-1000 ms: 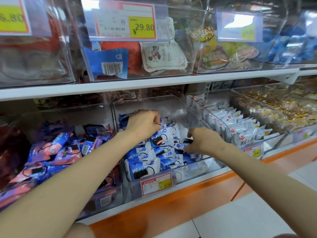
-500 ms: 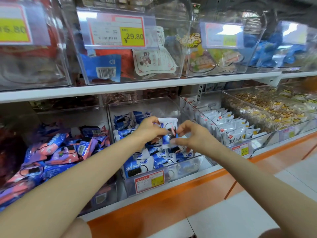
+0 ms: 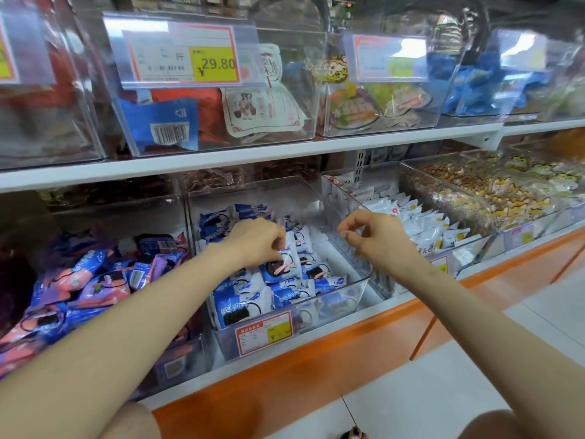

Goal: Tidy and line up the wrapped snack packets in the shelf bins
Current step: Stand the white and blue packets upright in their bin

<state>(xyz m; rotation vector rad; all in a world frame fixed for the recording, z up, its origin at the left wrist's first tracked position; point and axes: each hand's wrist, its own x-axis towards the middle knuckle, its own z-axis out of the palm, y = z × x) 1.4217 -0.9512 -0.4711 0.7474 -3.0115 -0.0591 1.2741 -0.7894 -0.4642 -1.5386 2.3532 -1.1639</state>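
A clear plastic bin on the lower shelf holds several blue-and-white wrapped cookie packets, stacked toward its left and front. My left hand reaches into the bin and its curled fingers pinch the top of one blue-and-white packet standing among the others. My right hand hovers above the bin's right side with fingers loosely curled and nothing in it. The bin's right rear part shows bare white floor.
Left bin holds pink, purple and blue packets. Right bin holds white packets in rows; beyond it a bin of yellow-brown snacks. Upper shelf carries clear bins with price tags. Orange shelf base and white floor lie below.
Both hands held one packet together above the bin; now my left hand has lowered it among the stacked packets and my right hand has let go and drawn off to the right.
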